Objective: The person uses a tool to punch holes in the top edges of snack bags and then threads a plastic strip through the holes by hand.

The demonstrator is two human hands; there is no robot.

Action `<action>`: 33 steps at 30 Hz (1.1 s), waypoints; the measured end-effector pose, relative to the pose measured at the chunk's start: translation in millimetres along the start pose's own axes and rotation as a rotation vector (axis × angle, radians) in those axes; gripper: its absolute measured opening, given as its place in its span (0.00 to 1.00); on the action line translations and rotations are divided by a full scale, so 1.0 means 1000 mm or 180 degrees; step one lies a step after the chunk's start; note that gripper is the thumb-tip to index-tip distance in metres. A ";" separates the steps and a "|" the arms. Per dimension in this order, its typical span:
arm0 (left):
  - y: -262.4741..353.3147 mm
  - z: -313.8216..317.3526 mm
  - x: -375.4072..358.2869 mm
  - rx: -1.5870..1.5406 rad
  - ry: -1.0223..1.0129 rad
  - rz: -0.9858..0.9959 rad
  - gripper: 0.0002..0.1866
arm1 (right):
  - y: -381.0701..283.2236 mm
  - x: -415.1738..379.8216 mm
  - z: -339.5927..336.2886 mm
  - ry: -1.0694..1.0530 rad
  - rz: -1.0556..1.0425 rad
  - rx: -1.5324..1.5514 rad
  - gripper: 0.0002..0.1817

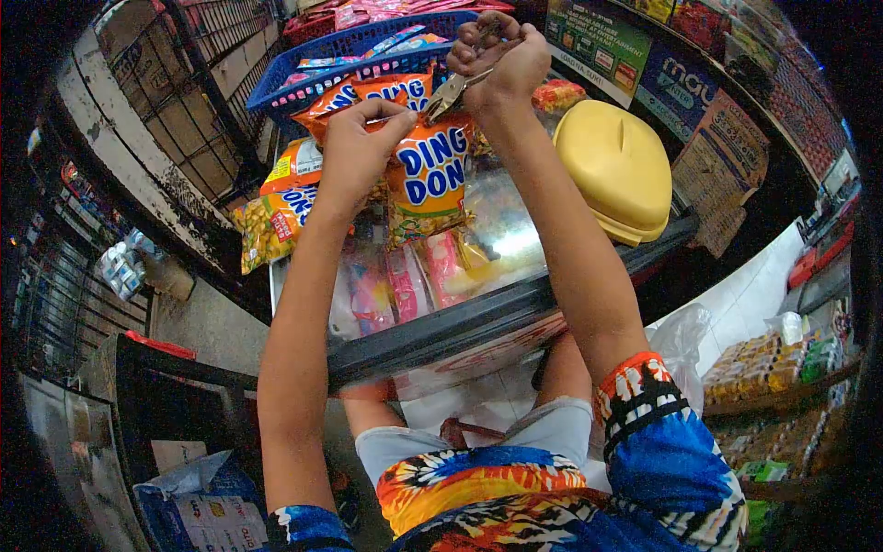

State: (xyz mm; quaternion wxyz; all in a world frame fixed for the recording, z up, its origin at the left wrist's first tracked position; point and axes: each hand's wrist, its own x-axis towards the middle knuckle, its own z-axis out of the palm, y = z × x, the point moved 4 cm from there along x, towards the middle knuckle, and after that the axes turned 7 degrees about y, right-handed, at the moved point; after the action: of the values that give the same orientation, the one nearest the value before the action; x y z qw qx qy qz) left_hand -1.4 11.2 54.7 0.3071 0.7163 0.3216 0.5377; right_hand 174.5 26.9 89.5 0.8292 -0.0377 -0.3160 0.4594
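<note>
Sleeves of bright tie-dye cloth sit nearest, above a glass-topped counter [441,327] with a dark frame. On the glass lie glossy orange snack packets; one packet [428,175] is pinched at its top edge by the left hand [354,152], fingers closed on the crinkly film. The right hand [492,60] is clenched around a metal stapler [455,90] whose nose meets that top edge, so fastening seems underway, with other packets nearby still loose. Right, a smooth yellow plastic lid [618,166]; farther, a blue mesh basket [303,78] of sachets.
</note>
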 end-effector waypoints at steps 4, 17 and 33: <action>0.001 0.000 -0.002 0.0079 0.0049 -0.0084 0.10 | 0.000 -0.001 0.000 0.0123 0.0002 -0.0048 0.24; 0.027 0.013 -0.015 0.1692 -0.0109 0.1409 0.19 | 0.000 -0.024 0.036 0.0306 0.0442 -0.0049 0.29; 0.017 0.011 -0.009 0.1336 -0.0010 0.1228 0.15 | 0.002 -0.014 0.025 0.0115 0.0493 -0.0393 0.29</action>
State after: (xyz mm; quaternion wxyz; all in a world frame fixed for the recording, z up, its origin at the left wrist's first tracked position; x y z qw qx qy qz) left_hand 9.2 -7.6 60.6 0.0446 0.8130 0.2832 0.5068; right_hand 153.7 10.9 101.7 0.7929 -0.1213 -0.3249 0.5010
